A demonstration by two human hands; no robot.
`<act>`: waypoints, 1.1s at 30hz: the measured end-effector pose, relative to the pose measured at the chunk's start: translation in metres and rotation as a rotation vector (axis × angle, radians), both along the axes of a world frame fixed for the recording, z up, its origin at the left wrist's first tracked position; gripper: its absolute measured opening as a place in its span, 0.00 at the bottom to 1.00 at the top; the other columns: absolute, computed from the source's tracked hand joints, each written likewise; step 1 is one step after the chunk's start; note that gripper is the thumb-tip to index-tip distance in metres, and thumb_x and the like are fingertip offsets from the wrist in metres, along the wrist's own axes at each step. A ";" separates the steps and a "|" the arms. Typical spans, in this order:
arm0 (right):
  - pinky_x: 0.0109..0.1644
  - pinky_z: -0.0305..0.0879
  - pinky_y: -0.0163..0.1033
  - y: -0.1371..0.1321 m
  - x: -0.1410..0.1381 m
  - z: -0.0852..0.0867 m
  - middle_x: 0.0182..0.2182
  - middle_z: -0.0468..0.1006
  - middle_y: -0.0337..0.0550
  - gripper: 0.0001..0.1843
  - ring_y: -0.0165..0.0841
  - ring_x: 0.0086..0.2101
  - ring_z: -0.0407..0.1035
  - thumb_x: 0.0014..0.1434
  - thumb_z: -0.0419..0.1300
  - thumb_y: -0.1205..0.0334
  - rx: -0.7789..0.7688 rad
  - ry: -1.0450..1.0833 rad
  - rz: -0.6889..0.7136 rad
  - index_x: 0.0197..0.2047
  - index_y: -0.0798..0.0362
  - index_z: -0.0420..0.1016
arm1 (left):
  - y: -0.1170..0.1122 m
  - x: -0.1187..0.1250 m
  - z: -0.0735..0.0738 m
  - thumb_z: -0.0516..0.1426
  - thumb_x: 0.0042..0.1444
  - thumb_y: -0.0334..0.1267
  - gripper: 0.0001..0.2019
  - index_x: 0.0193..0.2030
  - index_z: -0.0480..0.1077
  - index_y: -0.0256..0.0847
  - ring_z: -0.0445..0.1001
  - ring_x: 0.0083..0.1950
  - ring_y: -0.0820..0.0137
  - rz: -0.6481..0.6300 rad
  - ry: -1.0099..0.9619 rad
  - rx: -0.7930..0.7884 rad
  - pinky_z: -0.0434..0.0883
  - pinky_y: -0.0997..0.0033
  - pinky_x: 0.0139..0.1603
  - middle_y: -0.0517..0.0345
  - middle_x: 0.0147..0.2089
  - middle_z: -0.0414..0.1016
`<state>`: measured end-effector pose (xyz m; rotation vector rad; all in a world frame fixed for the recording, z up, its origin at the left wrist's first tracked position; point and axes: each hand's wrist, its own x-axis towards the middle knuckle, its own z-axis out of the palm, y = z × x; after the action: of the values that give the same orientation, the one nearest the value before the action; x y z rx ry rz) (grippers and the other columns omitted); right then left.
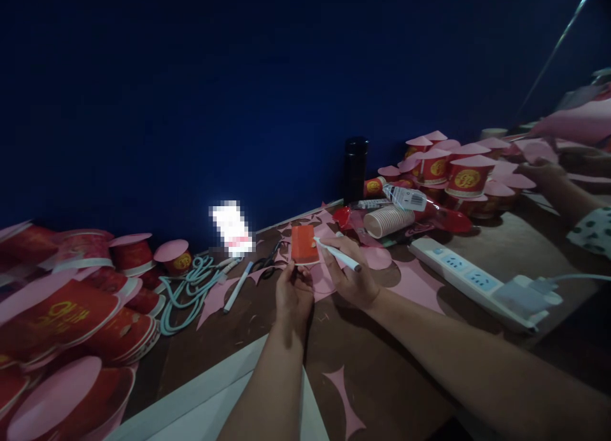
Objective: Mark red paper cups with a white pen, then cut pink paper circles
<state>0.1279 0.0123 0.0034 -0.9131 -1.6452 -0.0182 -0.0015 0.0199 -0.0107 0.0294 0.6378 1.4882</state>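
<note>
Fingers of my left hand [293, 293] grip the near edge of a red cup [302, 242]; those of my right hand [356, 282] grasp a white pen [344, 258], tip at its side. Scissors [270, 259] lie left of them; beyond stands a black flask [355, 170].

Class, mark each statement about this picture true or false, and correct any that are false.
1. The right hand holds a pen. True.
2. The left hand holds scissors. False: it holds the red cup.
3. A coiled cable lies left of both hands. True.
4. The black flask lies on its side. False: it stands upright.
5. A power strip lies right of both hands. True.
</note>
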 end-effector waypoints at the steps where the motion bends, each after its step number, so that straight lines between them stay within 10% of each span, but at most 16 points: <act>1: 0.50 0.65 0.48 0.000 0.000 0.000 0.41 0.77 0.47 0.13 0.38 0.43 0.71 0.61 0.54 0.66 -0.002 0.010 -0.003 0.49 0.49 0.68 | 0.000 -0.001 -0.001 0.55 0.54 0.26 0.04 0.30 0.67 0.35 0.67 0.22 0.81 -0.002 -0.005 0.000 0.68 0.84 0.25 0.61 0.24 0.68; 33: 0.54 0.64 0.48 0.005 -0.001 -0.003 0.41 0.77 0.46 0.13 0.37 0.44 0.71 0.60 0.55 0.68 0.016 -0.054 0.017 0.48 0.51 0.70 | 0.002 0.001 0.002 0.53 0.56 0.25 0.05 0.30 0.67 0.33 0.67 0.22 0.82 -0.020 -0.034 0.016 0.69 0.85 0.25 0.61 0.23 0.68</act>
<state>0.1270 0.0170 0.0002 -0.8933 -1.7012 -0.0442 -0.0006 0.0216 -0.0086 0.0231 0.5966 1.4715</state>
